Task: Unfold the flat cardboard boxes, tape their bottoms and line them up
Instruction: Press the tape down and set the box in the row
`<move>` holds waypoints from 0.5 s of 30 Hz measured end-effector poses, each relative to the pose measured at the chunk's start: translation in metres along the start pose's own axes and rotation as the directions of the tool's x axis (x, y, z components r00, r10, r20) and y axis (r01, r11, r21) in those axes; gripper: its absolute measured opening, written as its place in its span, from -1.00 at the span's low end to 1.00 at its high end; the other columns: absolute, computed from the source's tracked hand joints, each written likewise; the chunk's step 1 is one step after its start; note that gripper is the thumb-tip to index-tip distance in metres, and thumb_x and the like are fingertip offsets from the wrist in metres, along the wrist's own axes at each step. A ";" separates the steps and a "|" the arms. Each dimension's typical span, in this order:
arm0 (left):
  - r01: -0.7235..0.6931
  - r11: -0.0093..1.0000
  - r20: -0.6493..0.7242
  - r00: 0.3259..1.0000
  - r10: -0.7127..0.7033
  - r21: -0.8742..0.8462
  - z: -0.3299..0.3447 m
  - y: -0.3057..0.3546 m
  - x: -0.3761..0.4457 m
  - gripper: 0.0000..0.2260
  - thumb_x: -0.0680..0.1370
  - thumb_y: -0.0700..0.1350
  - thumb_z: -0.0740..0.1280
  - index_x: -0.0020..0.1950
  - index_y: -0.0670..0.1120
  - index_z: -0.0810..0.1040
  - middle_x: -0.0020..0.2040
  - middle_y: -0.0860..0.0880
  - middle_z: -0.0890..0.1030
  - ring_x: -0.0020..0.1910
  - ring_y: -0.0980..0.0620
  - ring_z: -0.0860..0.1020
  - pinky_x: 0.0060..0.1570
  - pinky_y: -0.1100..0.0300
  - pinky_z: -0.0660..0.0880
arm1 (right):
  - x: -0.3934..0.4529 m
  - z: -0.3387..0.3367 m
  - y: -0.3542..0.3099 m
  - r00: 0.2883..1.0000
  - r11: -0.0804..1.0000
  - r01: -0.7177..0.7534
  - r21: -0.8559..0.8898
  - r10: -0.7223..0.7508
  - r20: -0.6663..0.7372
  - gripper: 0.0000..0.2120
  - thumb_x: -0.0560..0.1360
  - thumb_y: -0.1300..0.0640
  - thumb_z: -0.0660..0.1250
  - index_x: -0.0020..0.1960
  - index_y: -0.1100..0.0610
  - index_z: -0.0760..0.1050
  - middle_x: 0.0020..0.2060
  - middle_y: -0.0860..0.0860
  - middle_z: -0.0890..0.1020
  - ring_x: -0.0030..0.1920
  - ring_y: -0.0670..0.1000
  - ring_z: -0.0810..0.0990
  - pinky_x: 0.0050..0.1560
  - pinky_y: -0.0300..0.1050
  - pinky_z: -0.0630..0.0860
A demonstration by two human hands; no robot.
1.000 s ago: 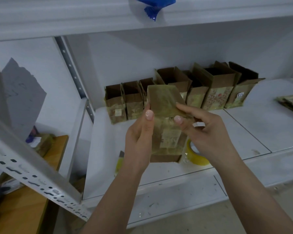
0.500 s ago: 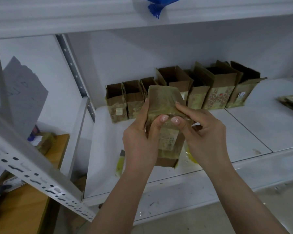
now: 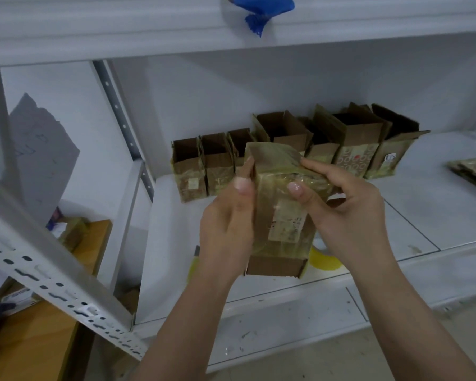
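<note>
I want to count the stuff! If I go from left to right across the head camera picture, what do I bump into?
Wooden table → slanted metal shelf post → left hand → held cardboard box → right hand → flat cardboard stack at the right edge.

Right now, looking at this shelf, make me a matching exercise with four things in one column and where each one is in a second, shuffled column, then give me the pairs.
Things:
1. taped brown cardboard box
2. row of open-topped brown cardboard boxes
3. yellow roll of tape
4. crumpled blue plastic bag

Places:
A. hanging over the edge of the upper shelf
B. on the white shelf, just behind the right hand
C. held between both hands, the left hand on its left side
D. lined up against the back wall

Pairs: 1-C, 2-D, 3-B, 4-A
</note>
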State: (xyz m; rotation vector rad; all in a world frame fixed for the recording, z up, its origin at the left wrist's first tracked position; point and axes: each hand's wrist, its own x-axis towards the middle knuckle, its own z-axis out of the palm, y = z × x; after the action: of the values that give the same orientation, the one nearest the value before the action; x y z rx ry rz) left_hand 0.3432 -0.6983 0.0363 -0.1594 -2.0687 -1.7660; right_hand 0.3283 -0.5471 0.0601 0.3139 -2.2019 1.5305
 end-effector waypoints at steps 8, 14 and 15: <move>-0.051 0.925 -0.003 0.998 0.057 0.376 0.001 0.005 0.005 -0.22 0.44 0.49 -0.23 0.54 0.16 0.22 0.38 0.03 0.45 0.37 -0.01 0.38 0.31 -0.11 0.39 | 0.004 -0.003 -0.009 0.998 0.998 0.056 -0.028 -0.055 0.040 -0.46 0.26 -0.38 0.30 0.15 -0.17 0.58 -0.14 -0.43 0.56 -0.08 -0.40 0.55 -0.19 -0.49 0.46; -0.092 0.798 -0.062 0.985 0.159 0.595 0.007 0.012 0.003 -0.32 0.55 0.26 -0.23 0.48 -0.01 0.37 0.20 -0.02 0.61 0.25 -0.11 0.47 0.05 0.04 0.46 | 0.004 -0.001 -0.007 0.997 0.993 0.067 -0.097 -0.064 0.038 -0.40 0.27 -0.42 0.24 0.17 -0.13 0.61 -0.20 -0.44 0.54 -0.13 -0.39 0.55 -0.24 -0.48 0.44; -0.088 0.835 -0.043 0.990 0.133 0.543 0.007 0.010 0.003 -0.32 0.54 0.30 -0.22 0.49 0.02 0.34 0.24 0.00 0.59 0.28 -0.08 0.46 0.10 0.05 0.46 | 0.004 -0.001 -0.006 0.997 0.995 0.069 -0.076 -0.066 0.045 -0.41 0.27 -0.40 0.26 0.17 -0.11 0.61 -0.18 -0.43 0.56 -0.13 -0.40 0.55 -0.23 -0.51 0.44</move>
State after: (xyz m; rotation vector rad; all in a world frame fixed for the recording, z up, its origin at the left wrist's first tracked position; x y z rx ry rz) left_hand 0.3423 -0.6905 0.0454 -0.0384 -2.3534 -1.0402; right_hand 0.3277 -0.5481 0.0677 0.3951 -2.2532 1.4108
